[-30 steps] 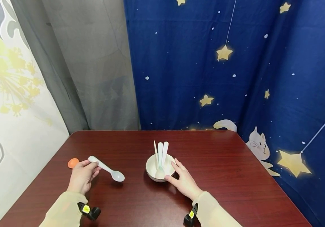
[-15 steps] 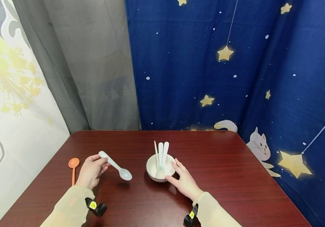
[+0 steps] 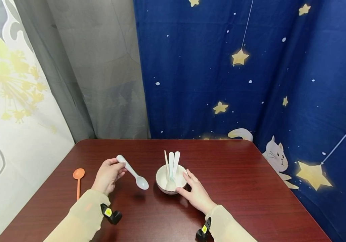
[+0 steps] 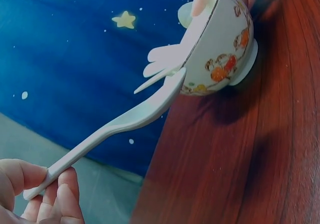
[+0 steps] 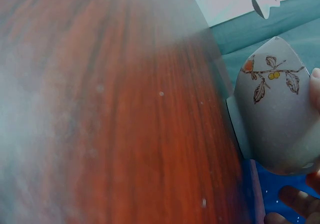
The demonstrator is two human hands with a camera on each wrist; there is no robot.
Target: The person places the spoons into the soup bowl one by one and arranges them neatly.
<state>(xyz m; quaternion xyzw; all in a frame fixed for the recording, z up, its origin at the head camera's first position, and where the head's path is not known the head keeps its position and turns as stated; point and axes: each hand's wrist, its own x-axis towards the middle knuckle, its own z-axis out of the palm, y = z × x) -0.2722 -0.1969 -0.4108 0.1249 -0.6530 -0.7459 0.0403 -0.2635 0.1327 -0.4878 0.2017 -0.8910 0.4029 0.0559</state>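
A blue starry curtain point(image 3: 191, 67) fills the back, and in front of it lies the dark red-brown table point(image 3: 221, 161). Centre table, there's the bowl point(image 3: 161, 179), white inside, painted with fruit and leaves outside, and the right hand point(image 3: 198, 195) holds it at the near right of its rim, though just how the fingertips press there is hard to make out. Now to the left hand point(image 3: 107, 176): thumb and fingers pinch the pale spoon point(image 3: 132, 171) by its handle, up in the air left of the bowl, its shadow on the wood below! The long axis slants from upper left to lower right; the scoop leads, aimed at the bowl and a little toward the person, with a small gap in the head view. It's bluish white, smooth, with an oval scoop, a curved neck and a round-ended handle. And it's travelled: half a second ago it was further left and nearer the person, while bowl and right hand hold their place. Far left lies the orange spoon point(image 3: 78, 174), scoop pointing away; three slim utensils point(image 3: 171, 162) lean in the bowl, handles up.
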